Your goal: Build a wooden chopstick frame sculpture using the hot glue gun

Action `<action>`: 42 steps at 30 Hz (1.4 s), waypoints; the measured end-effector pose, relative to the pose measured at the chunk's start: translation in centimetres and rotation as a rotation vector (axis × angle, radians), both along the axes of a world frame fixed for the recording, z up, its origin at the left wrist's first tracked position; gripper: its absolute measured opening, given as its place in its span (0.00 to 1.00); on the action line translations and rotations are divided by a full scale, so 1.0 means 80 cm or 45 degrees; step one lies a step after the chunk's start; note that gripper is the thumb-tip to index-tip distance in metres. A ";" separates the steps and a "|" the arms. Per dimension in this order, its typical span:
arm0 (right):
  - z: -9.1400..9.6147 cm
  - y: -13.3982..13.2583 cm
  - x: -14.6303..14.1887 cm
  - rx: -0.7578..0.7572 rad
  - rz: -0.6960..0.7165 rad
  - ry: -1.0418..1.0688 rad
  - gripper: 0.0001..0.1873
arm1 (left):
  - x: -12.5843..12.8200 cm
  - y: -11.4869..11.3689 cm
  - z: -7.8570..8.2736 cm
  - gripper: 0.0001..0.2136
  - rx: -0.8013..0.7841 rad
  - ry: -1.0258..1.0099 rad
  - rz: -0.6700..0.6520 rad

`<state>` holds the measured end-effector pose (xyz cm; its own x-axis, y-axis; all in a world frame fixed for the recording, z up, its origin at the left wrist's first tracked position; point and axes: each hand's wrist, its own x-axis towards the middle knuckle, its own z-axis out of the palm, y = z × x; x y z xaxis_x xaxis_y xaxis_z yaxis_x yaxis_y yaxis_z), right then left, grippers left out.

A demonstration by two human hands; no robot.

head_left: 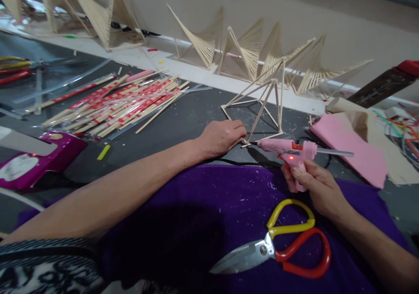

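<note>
My right hand (316,187) is wrapped round the grip of a pink glue gun (288,148), its nozzle pointing left at the near corner of a small frame of thin wooden sticks (262,100). A red light glows on the gun. My left hand (221,137) rests on the dark table with its fingers closed, pinching the stick at that same corner. The frame stands upright on the table just beyond both hands.
Scissors (278,248) with yellow and red handles lie on a purple cloth (196,224) in front of me. Packets of sticks (124,100) lie at left, a magenta object (39,158) nearer. Finished stick models (203,43) line the wall. Pink cloth (353,152) at right.
</note>
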<state>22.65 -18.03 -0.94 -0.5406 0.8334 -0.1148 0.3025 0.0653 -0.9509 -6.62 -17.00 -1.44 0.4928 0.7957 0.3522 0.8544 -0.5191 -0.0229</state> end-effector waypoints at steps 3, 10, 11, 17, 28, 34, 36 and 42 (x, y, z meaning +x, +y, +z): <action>0.001 0.000 0.000 -0.029 0.010 0.002 0.11 | 0.000 0.000 -0.001 0.12 -0.005 -0.002 0.000; 0.002 -0.001 0.004 -0.085 0.017 0.073 0.11 | 0.000 0.000 -0.001 0.12 0.008 -0.020 -0.008; 0.003 -0.001 0.004 -0.102 0.005 0.099 0.12 | 0.000 0.000 -0.001 0.12 0.012 -0.020 -0.010; 0.015 -0.008 0.003 -0.193 -0.009 0.187 0.15 | -0.001 -0.001 0.000 0.11 0.010 -0.011 -0.007; 0.048 0.012 0.016 -0.017 -0.313 0.323 0.19 | -0.004 0.001 0.005 0.12 -0.095 0.014 0.029; 0.060 0.048 0.045 -0.118 -0.481 0.501 0.20 | -0.006 0.005 0.007 0.13 -0.152 -0.006 0.028; 0.060 0.057 0.056 -0.070 -0.528 0.538 0.16 | -0.007 0.006 0.006 0.13 -0.149 -0.009 0.033; 0.064 0.056 0.066 -0.008 -0.497 0.557 0.22 | -0.009 0.008 0.003 0.13 -0.123 -0.005 0.038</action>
<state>27.90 -13.57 4.22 -0.1918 0.9804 0.0447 -0.1178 0.0222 -0.9928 -7.34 -16.36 -1.21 0.4674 0.8401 0.2753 0.8694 -0.4933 0.0292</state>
